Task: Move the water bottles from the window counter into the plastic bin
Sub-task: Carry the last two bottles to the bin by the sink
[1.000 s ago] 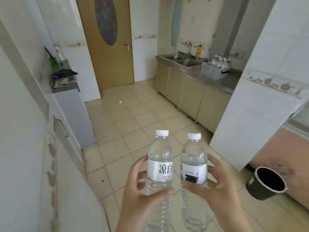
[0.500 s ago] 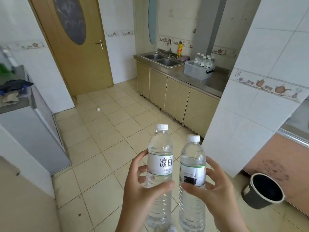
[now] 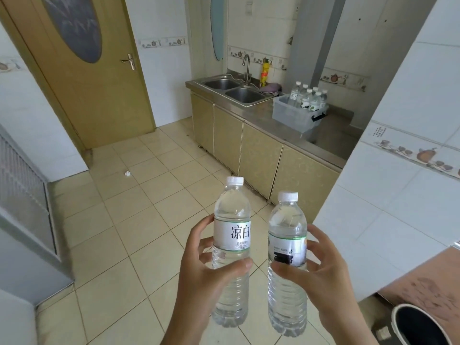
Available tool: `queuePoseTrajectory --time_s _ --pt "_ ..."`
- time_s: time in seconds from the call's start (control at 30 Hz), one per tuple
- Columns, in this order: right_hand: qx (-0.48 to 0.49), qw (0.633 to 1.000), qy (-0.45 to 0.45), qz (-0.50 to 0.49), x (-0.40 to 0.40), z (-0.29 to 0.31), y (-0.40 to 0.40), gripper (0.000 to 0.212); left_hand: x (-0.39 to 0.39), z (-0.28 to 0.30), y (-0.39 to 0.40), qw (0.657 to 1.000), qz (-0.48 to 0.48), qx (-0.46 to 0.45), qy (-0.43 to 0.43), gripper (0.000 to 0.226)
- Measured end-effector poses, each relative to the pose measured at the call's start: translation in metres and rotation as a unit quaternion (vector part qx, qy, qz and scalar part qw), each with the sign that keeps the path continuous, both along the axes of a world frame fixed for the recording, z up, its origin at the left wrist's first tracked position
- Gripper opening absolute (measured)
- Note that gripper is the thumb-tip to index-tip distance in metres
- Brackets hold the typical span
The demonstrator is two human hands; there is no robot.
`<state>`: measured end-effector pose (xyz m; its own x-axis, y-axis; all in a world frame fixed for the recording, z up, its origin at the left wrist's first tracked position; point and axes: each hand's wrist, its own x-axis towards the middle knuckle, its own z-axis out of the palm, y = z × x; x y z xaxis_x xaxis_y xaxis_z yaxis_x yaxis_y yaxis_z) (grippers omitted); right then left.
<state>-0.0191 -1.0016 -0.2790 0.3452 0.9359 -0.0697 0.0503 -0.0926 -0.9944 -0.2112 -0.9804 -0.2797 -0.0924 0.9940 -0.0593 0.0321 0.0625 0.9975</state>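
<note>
I hold two clear water bottles upright in front of me, above the tiled floor (image 3: pixel 139 245). The left bottle (image 3: pixel 232 247) has a white cap and a white label with large dark characters; my left hand (image 3: pixel 209 277) wraps it below the label, thumb across the front, fingers curled behind. The right bottle (image 3: pixel 287 260) sits a little lower, also white-capped, with a green-edged label that has a dark patch at the bottom; my right hand (image 3: pixel 326 277) grips it at label height, thumb in front, fingers round the far side. The two bottles stand just beside each other, a narrow gap between them.

Further off, the plastic bin (image 3: pixel 293 117) rests on the steel counter (image 3: pixel 331 138), right of the double sink (image 3: pixel 236 89). Several capped bottles (image 3: pixel 308 98) already stand in it, and a dark handle shows on its near end. A yellow bottle (image 3: pixel 265 70) stands behind the sink beside the tap (image 3: pixel 246 66).

A white tiled wall corner (image 3: pixel 398 170) juts in on my right, between me and the far end of the counter. A dark bucket (image 3: pixel 420 324) sits on the floor at lower right. A wooden door (image 3: pixel 87 78) is at the far left.
</note>
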Motion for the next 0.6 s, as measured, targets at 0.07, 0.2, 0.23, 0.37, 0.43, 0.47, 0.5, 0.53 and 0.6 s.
queuePoseTrajectory --time_s 0.07,0.2,0.23,0.37,0.43,0.47,0.5,0.53,0.6 --pt "0.0 1.0 -0.003 -0.005 0.004 -0.003 0.039 0.081 0.003 -0.003 0.041 1.0 -0.007 -0.002 0.001 0.088" --pt "0.005 0.999 -0.015 -0.029 0.004 -0.007 0.122 0.081 0.003 -0.009 0.134 0.999 -0.039 -0.005 0.0 0.089" --pt "0.003 0.999 -0.016 -0.037 0.004 -0.008 0.142 0.081 0.003 -0.009 0.157 0.999 -0.051 -0.007 0.0 0.09" --pt "0.006 0.998 -0.018 -0.065 0.005 -0.004 0.219 0.08 0.007 -0.007 0.25 0.995 -0.097 -0.021 0.003 0.093" --pt "0.01 0.996 -0.011 -0.086 0.008 0.0 0.256 0.081 0.01 -0.002 0.295 0.993 -0.111 -0.026 0.002 0.093" --pt "0.008 0.996 -0.007 -0.094 0.011 0.0 0.274 0.081 0.014 0.0 0.317 0.993 -0.118 -0.026 0.005 0.093" --pt "0.006 0.995 -0.003 -0.099 0.015 0.0 0.29 0.081 0.018 0.001 0.337 0.992 -0.126 -0.026 0.009 0.092" --pt "0.004 0.995 0.001 -0.103 0.019 -0.001 0.306 0.081 0.022 0.002 0.356 0.991 -0.134 -0.026 0.011 0.092" --pt "0.001 0.993 0.001 -0.118 0.03 -0.002 0.337 0.082 0.033 0.002 0.393 0.989 -0.144 -0.028 0.006 0.093"
